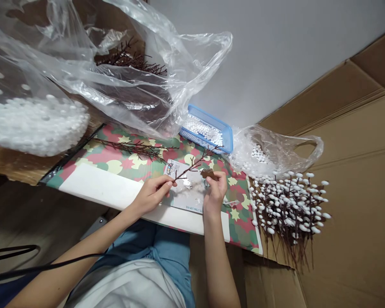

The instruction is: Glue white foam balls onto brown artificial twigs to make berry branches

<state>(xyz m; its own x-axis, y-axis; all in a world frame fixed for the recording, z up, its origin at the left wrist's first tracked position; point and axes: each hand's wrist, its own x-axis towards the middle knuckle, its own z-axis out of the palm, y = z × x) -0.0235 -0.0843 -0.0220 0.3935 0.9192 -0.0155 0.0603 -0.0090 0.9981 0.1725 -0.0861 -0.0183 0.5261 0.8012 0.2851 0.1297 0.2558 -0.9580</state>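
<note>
My left hand [152,194] grips the lower end of a thin brown twig [192,164], which angles up and to the right over a printed card [182,192]. My right hand [215,191] pinches a small brown piece [208,173] just to the right of the twig, and its fingers hide part of it. The hands are close together above the card, which lies on a multicoloured patterned board [240,222]. A few whitish blobs [187,184] sit on the card below the twig. A second brown twig [134,147] lies on the board to the left.
A blue tray of white beads [207,130] stands at the board's far edge. Right of it are a plastic bag with beads [259,154] and a bunch of white-budded branches [288,209]. A large plastic bag [131,85] at upper left holds twigs and white beads.
</note>
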